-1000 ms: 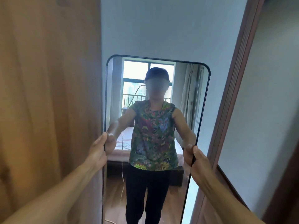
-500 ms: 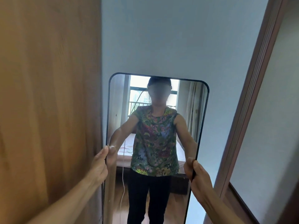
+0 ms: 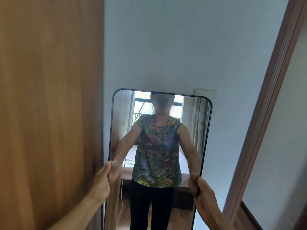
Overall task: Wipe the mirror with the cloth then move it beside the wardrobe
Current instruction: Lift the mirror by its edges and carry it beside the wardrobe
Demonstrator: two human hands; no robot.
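- Wooden wardrobe [image 3: 49, 105] fills the whole side from 7 to 11 o'clock; its brown grained panel runs from top to bottom.
- Tall mirror [image 3: 159, 146] with a thin black frame and rounded top corners stands in the middle, from the centre down toward 6 o'clock. Its left edge is just beside the wardrobe panel; I cannot tell if they touch.
- Behind the mirror is a pale blue-grey wall [image 3: 182, 47], which covers the area toward 12 o'clock.
- At 3 to 5 o'clock a brown door frame [image 3: 265, 113] goes diagonally, well apart from the mirror's top corner and nearer to it lower down.
- Left hand [image 3: 102, 181], at about 7 o'clock, is closed around the left edge of the mirror. The thumb lies on the front along the frame, and the fingers go behind the edge, so the frame sits between thumb and fingers.
- Right hand [image 3: 203, 191], at about 5 o'clock, is closed around the right edge in the same manner: the thumb on the front side, the other fingers wrapped behind, the black frame passing through the grip.
- Both hands hold at nearly the same height, on the lower half of the visible mirror.
- The glass reflects a person in a flowered sleeveless top and dark trousers, with a bed and a bright window behind.
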